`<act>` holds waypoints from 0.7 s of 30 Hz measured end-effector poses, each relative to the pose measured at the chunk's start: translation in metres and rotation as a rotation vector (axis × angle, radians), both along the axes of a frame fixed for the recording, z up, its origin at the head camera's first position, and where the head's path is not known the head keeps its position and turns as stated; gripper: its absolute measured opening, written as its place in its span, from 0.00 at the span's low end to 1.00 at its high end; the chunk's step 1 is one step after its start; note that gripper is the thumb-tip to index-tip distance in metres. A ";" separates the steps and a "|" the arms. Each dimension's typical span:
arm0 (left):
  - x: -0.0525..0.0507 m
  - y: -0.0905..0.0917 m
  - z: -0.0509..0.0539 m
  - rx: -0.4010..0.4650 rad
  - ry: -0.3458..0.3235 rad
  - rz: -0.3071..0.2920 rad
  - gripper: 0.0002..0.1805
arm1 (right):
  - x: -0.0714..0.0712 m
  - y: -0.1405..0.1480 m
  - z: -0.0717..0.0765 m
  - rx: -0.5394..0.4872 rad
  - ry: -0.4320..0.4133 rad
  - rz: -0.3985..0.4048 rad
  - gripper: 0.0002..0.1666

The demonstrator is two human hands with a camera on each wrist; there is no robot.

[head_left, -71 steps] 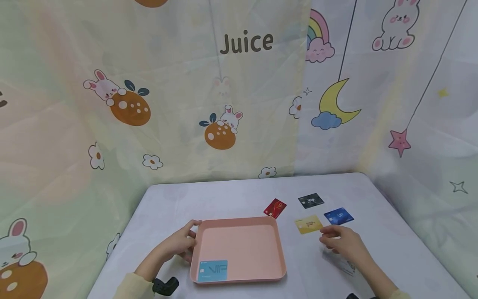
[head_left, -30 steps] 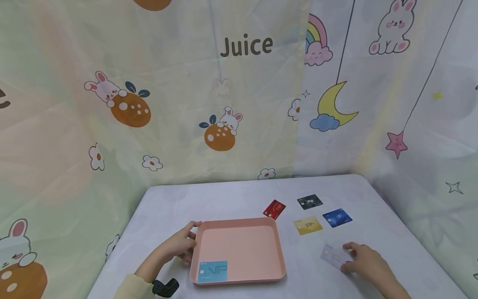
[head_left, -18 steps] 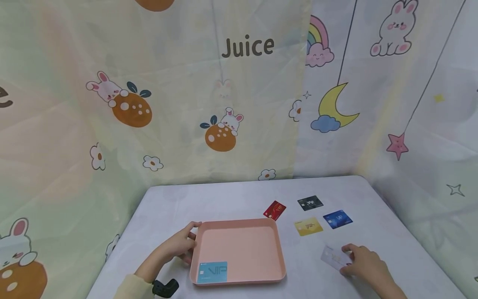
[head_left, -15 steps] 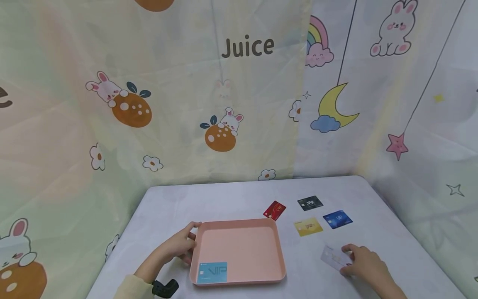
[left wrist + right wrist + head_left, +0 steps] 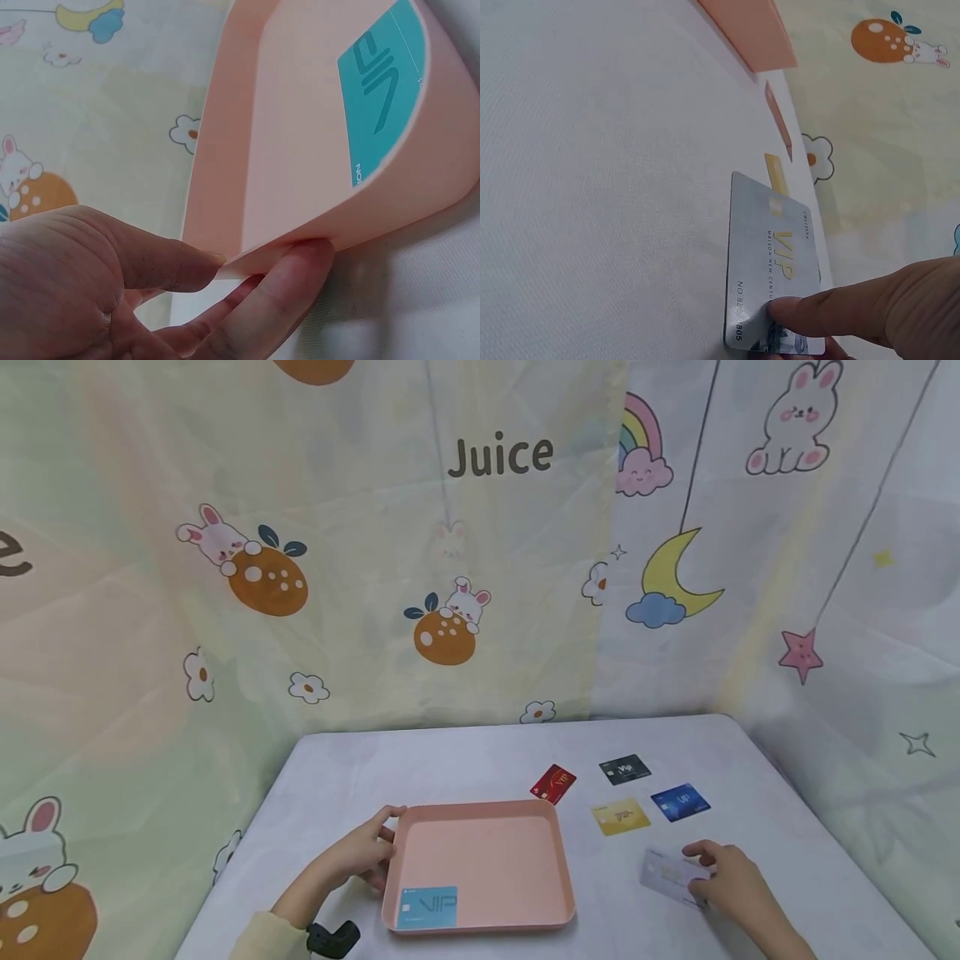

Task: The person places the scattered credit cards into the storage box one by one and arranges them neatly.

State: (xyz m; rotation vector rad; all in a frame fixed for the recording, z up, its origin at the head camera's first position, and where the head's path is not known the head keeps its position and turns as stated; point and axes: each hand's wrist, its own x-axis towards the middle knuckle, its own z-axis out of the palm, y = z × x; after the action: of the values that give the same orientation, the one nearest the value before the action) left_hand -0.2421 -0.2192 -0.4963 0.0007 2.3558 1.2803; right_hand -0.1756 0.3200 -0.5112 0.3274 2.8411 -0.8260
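My left hand (image 5: 352,852) grips the left wall of a pink rectangular tray (image 5: 483,852), thumb on the rim and fingers against the outside. A teal VIP card (image 5: 427,908) lies in the tray's near left corner. My right hand (image 5: 735,887) pinches a silver-grey VIP card (image 5: 663,872) by its right end, to the right of the tray. The right wrist view shows the thumb on the printed face of this silver card (image 5: 754,255), fingers mostly hidden behind it. The card stands tilted, apparently partly off the table.
Beyond the right hand lie a gold card (image 5: 621,817), a blue card (image 5: 680,802) and a black card (image 5: 625,769). A red card (image 5: 553,784) sits by the tray's far right corner. Patterned cloth (image 5: 480,552) hangs behind the white table (image 5: 450,756).
My right hand has come from beside the gold card back toward me, taken the silver card's end, and just tilted it up. The left hand and tray stay in place.
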 end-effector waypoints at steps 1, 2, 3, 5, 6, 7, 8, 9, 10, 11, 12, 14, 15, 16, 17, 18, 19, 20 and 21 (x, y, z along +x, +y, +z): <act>0.000 0.000 0.000 0.000 0.001 -0.004 0.39 | -0.001 0.000 -0.001 -0.013 -0.005 -0.008 0.28; 0.001 0.000 0.000 0.000 0.003 -0.005 0.39 | -0.002 0.001 -0.002 -0.033 -0.013 -0.018 0.28; 0.001 0.000 -0.001 0.000 0.005 -0.008 0.39 | -0.003 0.002 -0.003 -0.058 -0.024 -0.030 0.28; 0.001 0.000 0.000 0.002 0.008 -0.011 0.39 | -0.005 0.003 -0.005 -0.112 -0.041 -0.058 0.29; 0.001 0.000 0.000 0.002 0.010 -0.010 0.39 | -0.006 0.005 -0.006 -0.138 -0.044 -0.072 0.29; 0.002 0.000 0.000 0.004 0.007 -0.006 0.39 | -0.007 0.006 -0.007 -0.169 -0.043 -0.090 0.30; 0.002 0.000 0.000 0.004 0.007 -0.006 0.39 | -0.008 0.008 -0.008 -0.209 -0.041 -0.109 0.31; 0.002 0.000 0.000 0.006 0.005 -0.007 0.39 | -0.009 0.010 -0.008 -0.251 -0.035 -0.127 0.33; 0.002 0.000 0.000 0.007 0.004 -0.005 0.39 | -0.009 0.012 -0.008 -0.300 -0.029 -0.145 0.34; 0.002 0.000 0.000 0.009 0.006 -0.007 0.39 | -0.009 0.014 -0.008 -0.352 -0.024 -0.164 0.36; 0.001 0.000 0.000 0.009 0.005 -0.004 0.39 | -0.010 0.015 -0.007 -0.407 -0.020 -0.183 0.38; 0.001 0.001 0.000 0.005 0.003 0.005 0.39 | -0.010 0.017 -0.006 -0.511 -0.025 -0.229 0.40; 0.001 0.001 0.000 0.002 0.002 0.009 0.39 | -0.009 0.018 -0.005 -0.551 -0.027 -0.245 0.42; 0.001 0.001 0.000 -0.003 0.004 0.012 0.39 | -0.009 0.019 -0.004 -0.589 -0.029 -0.259 0.43; 0.001 0.001 0.001 -0.007 0.006 0.015 0.38 | -0.008 0.019 -0.004 -0.614 -0.031 -0.275 0.43; 0.001 0.001 0.001 -0.012 0.004 0.024 0.38 | -0.008 0.019 -0.003 -0.628 -0.030 -0.283 0.44; 0.001 0.001 0.001 -0.017 0.006 0.026 0.38 | -0.007 0.019 -0.002 -0.637 -0.030 -0.286 0.44; 0.001 0.001 0.002 -0.019 0.007 0.026 0.38 | -0.007 0.018 -0.001 -0.646 -0.026 -0.283 0.44; 0.001 0.001 0.002 -0.021 0.008 0.025 0.38 | -0.006 0.018 -0.001 -0.650 -0.023 -0.284 0.43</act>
State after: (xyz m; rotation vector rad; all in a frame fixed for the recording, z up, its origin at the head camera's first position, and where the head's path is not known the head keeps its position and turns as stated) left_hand -0.2407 -0.2180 -0.4944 -0.0311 2.3828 1.2697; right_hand -0.1818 0.3378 -0.5118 0.6321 2.3495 -1.7072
